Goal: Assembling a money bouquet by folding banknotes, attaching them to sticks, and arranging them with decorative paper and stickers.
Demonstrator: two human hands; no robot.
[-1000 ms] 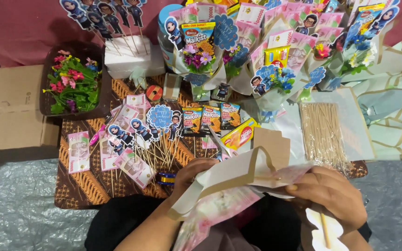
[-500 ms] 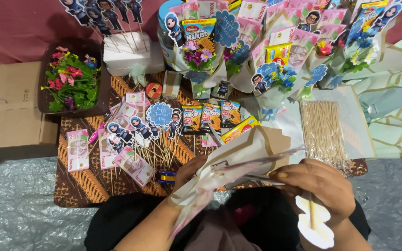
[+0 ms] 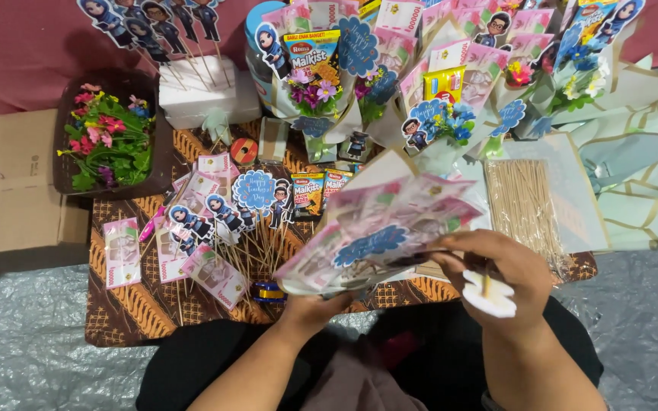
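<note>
At the far left of the frame lies a flat cardboard box (image 3: 9, 183), and just right of it a dark tray of artificial flowers (image 3: 108, 141) sits at the upper left corner of the patterned worktop (image 3: 138, 312). Right of the tray, a loose heap of paper cut-outs on sticks (image 3: 222, 228) covers the worktop's left half. At lower centre the left hand (image 3: 317, 308) comes up from below, its fingers closed around the base of a paper bouquet (image 3: 382, 228) of pink notes with a blue tag, held tilted over the middle of the worktop. The right hand (image 3: 496, 266) touches the bouquet's right edge, its fingers pinched on a white cut-out on a stick (image 3: 489, 293). At the right a bundle of wooden skewers (image 3: 523, 202) lies, with finished bouquets (image 3: 451, 84) along the top.
</note>
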